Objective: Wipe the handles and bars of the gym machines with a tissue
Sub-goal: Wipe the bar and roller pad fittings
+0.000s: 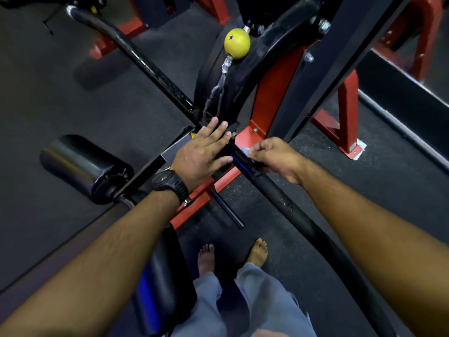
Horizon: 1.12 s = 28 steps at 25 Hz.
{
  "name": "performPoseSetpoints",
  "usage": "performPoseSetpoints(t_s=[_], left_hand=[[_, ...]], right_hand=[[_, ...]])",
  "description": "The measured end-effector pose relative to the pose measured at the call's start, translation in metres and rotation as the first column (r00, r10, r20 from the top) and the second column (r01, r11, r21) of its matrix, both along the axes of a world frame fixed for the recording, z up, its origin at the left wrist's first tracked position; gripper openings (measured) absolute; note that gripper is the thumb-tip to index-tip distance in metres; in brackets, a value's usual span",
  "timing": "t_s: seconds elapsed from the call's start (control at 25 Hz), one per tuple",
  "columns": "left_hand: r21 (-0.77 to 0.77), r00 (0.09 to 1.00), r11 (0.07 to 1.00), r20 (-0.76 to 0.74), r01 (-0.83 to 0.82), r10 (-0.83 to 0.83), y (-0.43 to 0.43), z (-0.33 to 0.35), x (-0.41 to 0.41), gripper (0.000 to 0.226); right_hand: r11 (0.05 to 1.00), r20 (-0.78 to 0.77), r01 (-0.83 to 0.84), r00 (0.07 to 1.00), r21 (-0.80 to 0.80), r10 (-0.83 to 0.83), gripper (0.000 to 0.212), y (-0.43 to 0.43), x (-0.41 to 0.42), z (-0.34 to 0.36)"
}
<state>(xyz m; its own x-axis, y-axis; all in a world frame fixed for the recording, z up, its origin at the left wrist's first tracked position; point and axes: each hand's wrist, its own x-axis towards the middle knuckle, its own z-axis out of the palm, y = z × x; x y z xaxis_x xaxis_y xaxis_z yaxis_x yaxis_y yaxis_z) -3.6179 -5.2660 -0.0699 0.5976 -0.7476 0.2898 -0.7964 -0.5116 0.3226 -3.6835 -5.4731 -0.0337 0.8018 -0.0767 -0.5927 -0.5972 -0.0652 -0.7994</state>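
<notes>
Black roller pad (80, 164) on the left. The left hand (201, 156) spreads flat, fingers straight, over the machine's centre joint. Just right of it, the tissue (246, 150) sits on the black bar (274, 190), pinched there by the right hand (277, 159), fingers curled.

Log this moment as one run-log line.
step: wipe black bar | right grip: pinches tissue on bar | left grip: flat, fingers straight, by bar's centre joint | yellow ball: untouched
</notes>
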Motion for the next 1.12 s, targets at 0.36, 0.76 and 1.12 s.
performPoseSetpoints(t_s=[0.36, 0.76, 1.12], left_hand=[[0.110, 0.979, 0.986, -0.147, -0.122, 0.138, -0.008, 0.021, -0.023, 0.054], [0.094, 0.971, 0.990, -0.206, -0.105, 0.122, -0.008, 0.020, -0.031, 0.051], [0.002, 0.995, 0.999, -0.089, -0.039, 0.039, -0.004, 0.002, -0.017, 0.050]], right_hand=[[0.824, 0.501, 0.010, 0.798, -0.567, 0.335, 0.006, -0.007, -0.050, -0.006], [0.442, 0.324, -0.073, 0.576, -0.894, 0.751, 0.023, 0.002, -0.066, 0.003], [-0.140, -0.171, -0.133, 0.268, -0.981, 0.948, 0.037, 0.028, -0.061, 0.018]])
